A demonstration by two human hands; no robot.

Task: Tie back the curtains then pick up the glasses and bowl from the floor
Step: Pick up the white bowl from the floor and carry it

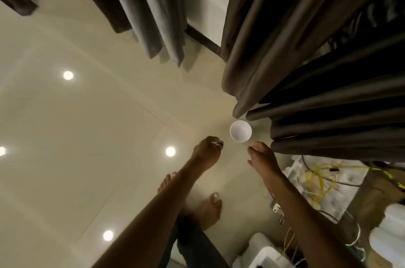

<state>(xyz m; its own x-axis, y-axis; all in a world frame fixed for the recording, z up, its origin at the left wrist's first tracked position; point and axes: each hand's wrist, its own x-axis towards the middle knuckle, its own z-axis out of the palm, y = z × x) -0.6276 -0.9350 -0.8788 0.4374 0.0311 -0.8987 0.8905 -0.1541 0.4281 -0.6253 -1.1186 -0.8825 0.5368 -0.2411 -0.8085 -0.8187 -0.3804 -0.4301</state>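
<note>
Both hands point(234, 156) hover empty, flanking white bowl point(240, 131).

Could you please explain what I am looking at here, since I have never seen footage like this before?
There is no machine: a person wears a wide-angle camera on the head, looking down at their own arms and bare feet. The left hand and right hand reach toward a white cup standing upright on the pale glossy floor, close to the hem of a dark curtain. Neither hand touches it. The left hand's fingers are curled; whether they hold anything is unclear. The right hand is open. Yellow cables lie at the right. The bright spots are reflected lights.
</note>
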